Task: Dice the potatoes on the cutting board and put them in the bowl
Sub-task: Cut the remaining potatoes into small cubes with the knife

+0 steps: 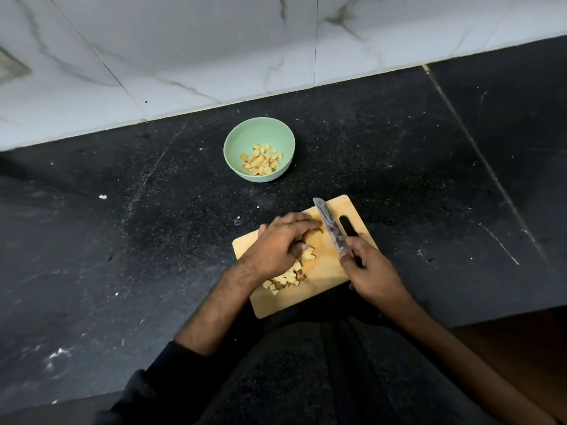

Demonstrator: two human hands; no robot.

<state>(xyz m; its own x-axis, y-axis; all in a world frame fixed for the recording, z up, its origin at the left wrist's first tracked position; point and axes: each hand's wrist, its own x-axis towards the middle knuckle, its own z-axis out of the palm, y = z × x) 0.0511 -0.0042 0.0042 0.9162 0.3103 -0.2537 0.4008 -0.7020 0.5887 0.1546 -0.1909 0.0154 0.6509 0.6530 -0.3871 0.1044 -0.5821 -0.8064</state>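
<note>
A wooden cutting board (331, 268) lies on the black counter close to me. Several diced potato pieces (288, 279) are heaped on its near left part, and more pieces (308, 253) lie under my fingers. My left hand (277, 245) is cupped over these pieces, fingers curled around some of them. My right hand (372, 271) grips the handle of a knife (329, 230); its blade points away from me across the board's right side. A pale green bowl (236, 145) stands farther back and holds several potato cubes (262, 161).
The black stone counter (122, 240) spreads left and right, with small white crumbs scattered on it. A white marble wall (184, 56) rises behind the bowl. The counter's near edge runs just below the board, by my dark clothing.
</note>
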